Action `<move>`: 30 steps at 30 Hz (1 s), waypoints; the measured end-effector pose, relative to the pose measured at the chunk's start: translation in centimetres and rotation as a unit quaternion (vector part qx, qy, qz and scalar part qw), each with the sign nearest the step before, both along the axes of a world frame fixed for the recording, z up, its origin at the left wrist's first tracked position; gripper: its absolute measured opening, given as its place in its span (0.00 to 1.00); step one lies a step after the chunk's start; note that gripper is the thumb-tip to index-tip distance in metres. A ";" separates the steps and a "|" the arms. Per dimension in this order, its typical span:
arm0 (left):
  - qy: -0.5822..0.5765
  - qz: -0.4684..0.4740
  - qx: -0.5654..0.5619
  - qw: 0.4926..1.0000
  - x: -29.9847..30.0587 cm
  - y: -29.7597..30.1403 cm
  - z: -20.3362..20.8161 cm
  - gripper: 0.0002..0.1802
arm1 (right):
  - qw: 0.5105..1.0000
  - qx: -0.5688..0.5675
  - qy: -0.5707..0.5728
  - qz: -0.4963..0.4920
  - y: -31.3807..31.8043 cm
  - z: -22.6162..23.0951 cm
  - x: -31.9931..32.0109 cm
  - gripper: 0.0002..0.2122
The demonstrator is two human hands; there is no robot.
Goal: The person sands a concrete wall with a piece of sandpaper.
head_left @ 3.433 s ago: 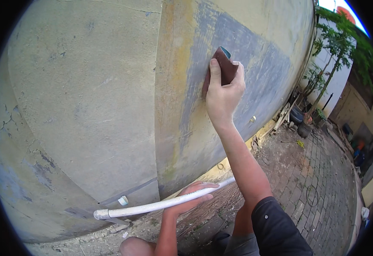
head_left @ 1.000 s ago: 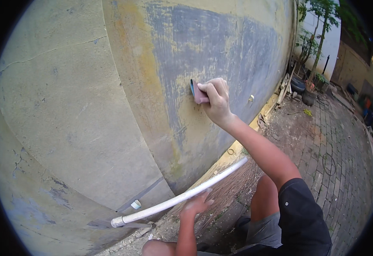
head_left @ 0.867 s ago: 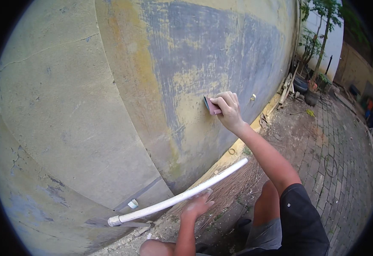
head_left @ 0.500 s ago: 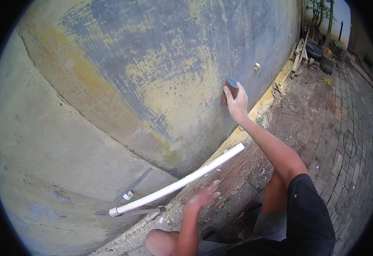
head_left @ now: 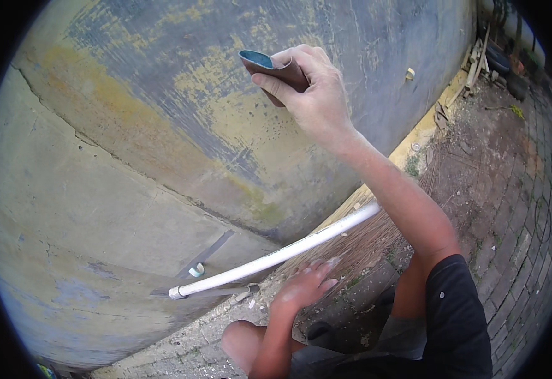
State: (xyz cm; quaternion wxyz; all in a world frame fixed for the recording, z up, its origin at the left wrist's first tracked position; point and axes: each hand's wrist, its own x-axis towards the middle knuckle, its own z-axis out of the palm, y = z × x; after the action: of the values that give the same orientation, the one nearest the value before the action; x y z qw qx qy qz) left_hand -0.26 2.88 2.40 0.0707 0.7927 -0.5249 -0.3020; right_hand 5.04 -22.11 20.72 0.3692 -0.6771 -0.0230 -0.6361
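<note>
My right hand [head_left: 319, 95] is closed round a bent sheet of sandpaper [head_left: 277, 74], brown outside with a blue-green inner face. It is held up in front of the wall [head_left: 225, 120], whose patchy grey and yellow surface bears scrape marks; whether the sheet touches the wall I cannot tell. Low in the middle, my left hand [head_left: 302, 287] is empty, fingers stretched out and dusty, near my bent knee. Just beyond it runs a white plastic pipe [head_left: 276, 258], slanting up to the right, its far end behind my right forearm.
A small cut pipe stub [head_left: 196, 270] sticks out of the wall by the pipe's left end, and another stub [head_left: 409, 74] is farther right. Thin sticks [head_left: 377, 237] lie along the wall's foot. Brick paving [head_left: 509, 252] stretches right; wood scraps [head_left: 476, 66] lean at the far corner.
My right hand has lifted the sandpaper up and left and looks larger, closer to me. My left hand stays open in nearly the same place. The view has shifted slightly.
</note>
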 end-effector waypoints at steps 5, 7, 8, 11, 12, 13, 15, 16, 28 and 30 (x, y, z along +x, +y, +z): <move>0.040 -0.013 0.029 0.999 -0.7 0.0 -1.5 0.33 | 0.980 -0.179 0.021 -0.081 4.2 -2.3 1.1 0.08; 0.064 -0.015 0.039 0.997 -0.5 0.2 -2.3 0.33 | 0.972 -0.219 0.027 -0.077 4.9 -3.7 1.1 0.08; 0.064 -0.016 0.033 0.997 -0.3 0.2 -2.5 0.33 | 0.965 -0.252 0.035 -0.071 4.9 -4.4 1.1 0.07; 0.064 -0.015 0.059 0.996 0.0 0.4 -2.4 0.34 | 0.930 -0.351 0.100 -0.035 4.3 -6.8 0.2 0.06; 0.077 -0.009 0.053 0.996 0.3 0.4 -2.7 0.34 | 0.928 -0.357 0.103 -0.037 4.0 -6.9 -0.1 0.06; 0.090 -0.004 0.047 0.995 0.4 0.3 -3.0 0.34 | 0.916 -0.383 0.108 -0.044 3.8 -7.1 -0.2 0.06; 0.077 -0.009 0.037 0.996 0.3 0.4 -3.5 0.34 | 0.903 -0.413 0.112 -0.049 3.4 -5.9 0.0 0.07; 0.061 -0.008 0.034 0.998 0.4 0.4 -3.7 0.34 | 0.936 -0.335 0.088 -0.064 3.3 -3.5 0.4 0.08; 0.026 -0.019 0.088 0.996 0.6 0.0 -4.8 0.34 | 0.901 -0.404 0.155 -0.034 3.7 -4.8 -0.2 0.06; 0.031 -0.013 0.067 0.997 0.9 0.0 -5.1 0.34 | 0.939 -0.301 0.163 -0.031 3.0 -2.4 -0.8 0.05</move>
State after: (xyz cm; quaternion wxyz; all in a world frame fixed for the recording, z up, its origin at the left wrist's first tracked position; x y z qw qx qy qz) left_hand 0.65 2.91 -2.69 0.0297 0.7793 -0.5109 -0.3615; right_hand 4.21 -19.13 18.31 0.1272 -0.8516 -0.1320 -0.4910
